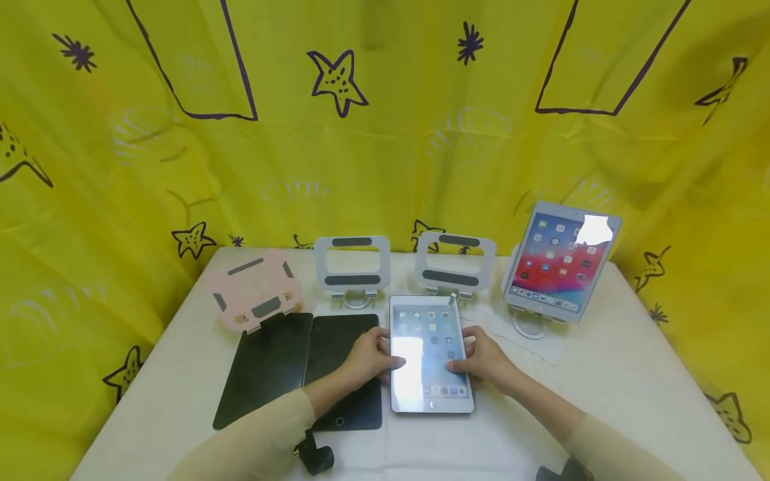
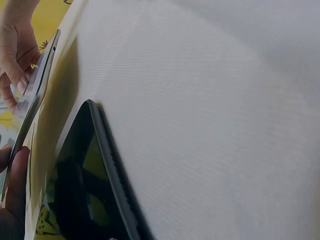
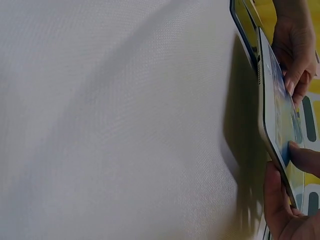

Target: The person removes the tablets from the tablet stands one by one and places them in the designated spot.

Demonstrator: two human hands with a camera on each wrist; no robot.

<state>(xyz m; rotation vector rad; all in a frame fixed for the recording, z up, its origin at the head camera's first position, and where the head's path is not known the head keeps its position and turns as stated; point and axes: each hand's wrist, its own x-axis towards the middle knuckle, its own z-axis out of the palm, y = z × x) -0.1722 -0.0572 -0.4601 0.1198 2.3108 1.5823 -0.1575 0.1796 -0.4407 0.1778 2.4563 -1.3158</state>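
A white-framed tablet with a lit home screen is gripped at its two long sides. My left hand holds its left edge, thumb on the glass and fingers beneath. On the opposite edge, my right hand grips in the same manner. In the right wrist view the tablet is raised off the white cloth, with a shadow below it. A black tablet with a dark screen lies under my left forearm. Beyond the held tablet stand two white tablet stands with grey pads.
A second dark tablet lies at the left, beside a pink stand. At the back right, a lit tablet leans on a stand. The white tabletop backs onto a yellow patterned curtain.
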